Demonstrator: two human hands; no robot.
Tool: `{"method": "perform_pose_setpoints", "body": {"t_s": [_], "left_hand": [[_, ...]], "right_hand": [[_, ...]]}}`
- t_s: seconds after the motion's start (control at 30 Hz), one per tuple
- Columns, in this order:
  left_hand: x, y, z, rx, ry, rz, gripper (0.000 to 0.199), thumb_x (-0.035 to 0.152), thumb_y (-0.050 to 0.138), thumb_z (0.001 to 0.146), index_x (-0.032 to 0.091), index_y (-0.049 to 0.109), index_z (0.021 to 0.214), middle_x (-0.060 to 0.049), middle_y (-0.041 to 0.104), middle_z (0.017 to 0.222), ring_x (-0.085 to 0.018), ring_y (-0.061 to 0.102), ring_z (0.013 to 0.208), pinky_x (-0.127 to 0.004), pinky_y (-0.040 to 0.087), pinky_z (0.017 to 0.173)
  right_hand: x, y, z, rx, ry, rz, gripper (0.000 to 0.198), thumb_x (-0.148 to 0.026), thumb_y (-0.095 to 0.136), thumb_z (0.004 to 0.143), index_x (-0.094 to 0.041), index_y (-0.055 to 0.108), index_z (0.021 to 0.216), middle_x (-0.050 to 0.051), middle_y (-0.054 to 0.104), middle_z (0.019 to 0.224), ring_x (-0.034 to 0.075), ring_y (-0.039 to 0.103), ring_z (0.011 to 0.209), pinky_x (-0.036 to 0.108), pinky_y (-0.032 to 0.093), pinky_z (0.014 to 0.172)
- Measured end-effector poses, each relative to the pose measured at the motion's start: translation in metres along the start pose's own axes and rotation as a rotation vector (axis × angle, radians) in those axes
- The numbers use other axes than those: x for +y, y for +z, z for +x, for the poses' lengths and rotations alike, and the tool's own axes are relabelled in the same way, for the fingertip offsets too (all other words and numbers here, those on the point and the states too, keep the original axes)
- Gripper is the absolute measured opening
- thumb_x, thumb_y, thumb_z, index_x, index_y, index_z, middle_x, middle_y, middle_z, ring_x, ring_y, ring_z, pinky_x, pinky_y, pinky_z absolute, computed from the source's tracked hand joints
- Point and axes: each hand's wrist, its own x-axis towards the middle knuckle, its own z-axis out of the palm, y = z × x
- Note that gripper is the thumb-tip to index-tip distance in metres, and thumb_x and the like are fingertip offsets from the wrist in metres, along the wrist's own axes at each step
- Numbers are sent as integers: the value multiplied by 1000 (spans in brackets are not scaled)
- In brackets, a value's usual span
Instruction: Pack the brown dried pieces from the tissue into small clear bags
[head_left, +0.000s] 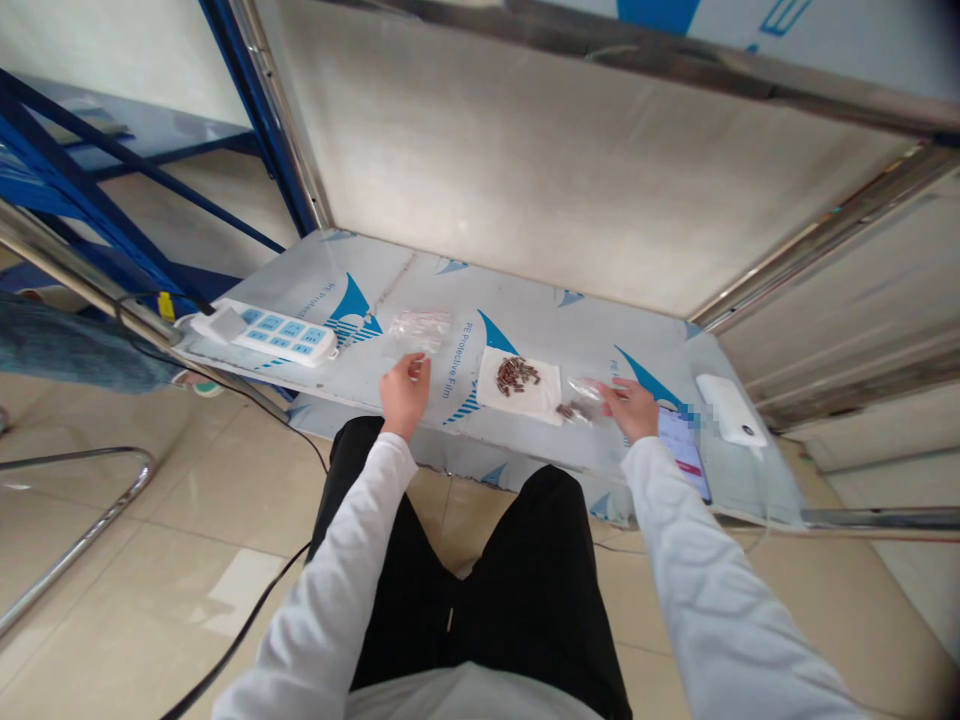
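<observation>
A loose pile of small dark screw-like pieces (516,375) lies on a white sheet (495,397) at the middle of the shelf. To its right, my right hand (631,408) pinches the edge of a small clear plastic bag (586,390), with several of the same dark pieces at its near end. My left hand (405,393) is held low with curled fingers, just in front of a stack of clear plastic bags (421,326). Whether anything is between those fingers is too small to tell.
A white power strip (274,332) rests on the shelf's left end, its cable hanging down. On the right lie a phone (684,450) and a white device with a cable (731,408). Metal posts and a back panel (510,180) enclose the shelf. A person's leg (75,345) shows at left.
</observation>
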Motion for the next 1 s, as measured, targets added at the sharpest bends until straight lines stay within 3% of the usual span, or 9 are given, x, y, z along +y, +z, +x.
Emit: {"method": "perform_pose_setpoints", "body": {"t_s": [0.13,0.27,0.4,0.53,0.6,0.7,0.8,0.87,1.0], "left_hand": [[-21,-5,43,132,-115,157,33,31,64,75,12,57,102,-23,58,116,-40,48,117,-52,37,93],[-27,-5,64,135,-170,239,28,27,71,66,14,54,84,-26,54,115,-47,44,118,-61,32,91],[-21,-8,62,133,-130,237,15,22,63,70,17,52,79,-20,60,103,-40,51,112,-57,35,91],[3,-10,36,90,14,98,13,24,59,74,19,52,84,-7,64,85,-24,61,89,-39,44,84],[19,-7,16,-3,113,-182,20,28,63,71,19,51,84,-3,63,81,-18,61,80,-33,46,78],[38,0,-11,-302,134,-645,28,32,70,67,19,49,79,1,60,72,-13,59,69,-27,46,69],[47,6,-31,-541,85,-803,31,35,73,65,18,51,77,3,57,69,-10,56,65,-25,46,65],[51,8,-42,-478,45,-737,39,37,77,60,18,53,84,0,60,80,-11,58,68,-25,45,63],[67,12,-61,-69,12,-557,45,43,76,63,18,58,95,-5,63,93,-13,60,74,-23,45,61]], "right_hand": [[14,-2,4,147,-222,-288,73,-64,59,67,-7,59,113,23,63,112,34,58,103,49,43,89],[10,10,-20,110,-377,-266,59,-56,51,76,-11,61,112,19,64,109,31,58,100,47,43,90],[-9,23,-49,94,-453,-153,47,-47,54,77,-13,63,109,18,63,112,30,58,100,48,44,89],[-46,37,-74,-12,-444,53,45,-45,59,78,-16,62,113,15,62,115,27,60,99,44,49,84],[-70,45,-81,-123,-400,204,54,-46,66,74,-19,58,119,14,60,122,25,59,105,40,50,85],[-101,53,-84,-392,-211,468,68,-48,75,64,-22,55,123,13,60,126,23,62,105,37,52,84],[-117,55,-84,-644,-51,633,52,-49,75,64,-18,66,105,11,70,107,20,68,86,33,55,73],[-118,55,-87,-588,-58,640,42,-48,75,64,-16,70,91,10,74,92,19,69,74,31,54,66],[-111,55,-104,-174,-293,478,28,-43,69,72,-19,73,83,7,74,83,20,67,71,33,53,69]]}}
